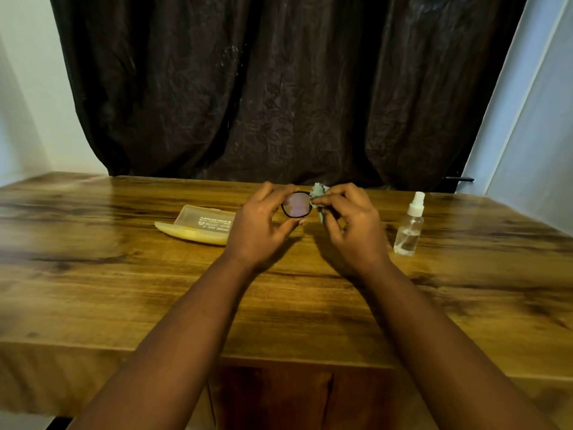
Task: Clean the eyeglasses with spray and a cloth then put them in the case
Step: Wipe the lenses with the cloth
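glasses point(296, 205) sit up off the surface point(124, 274), held between both hands near the far middle. left hand point(263, 225) grips the frame at its left end, fingers curled over the top rim and thumb underneath, which keeps skin off the lens and leaves one lens facing the camera. right hand point(347, 221) pinches the cloth point(317, 197) against the other side of the frame — the pale cloth bunches out above and below the fingertips, so it seems folded around the second lens, though that lens is hidden and i cannot tell how much of it is covered.

case point(198, 226) lies open on the surface just left of the left hand, lid tipped back, likely left that way so the glasses can go in with one hand. spray point(409, 226) stands upright to the right of the right hand, near it but not touching, cap on and out of the wiping path.

judging by this, the step in hand is the wipe — the spray looks done with, and the casing is not yet begun. the hold is light, so too much pressure from the cloth could twist the frame.
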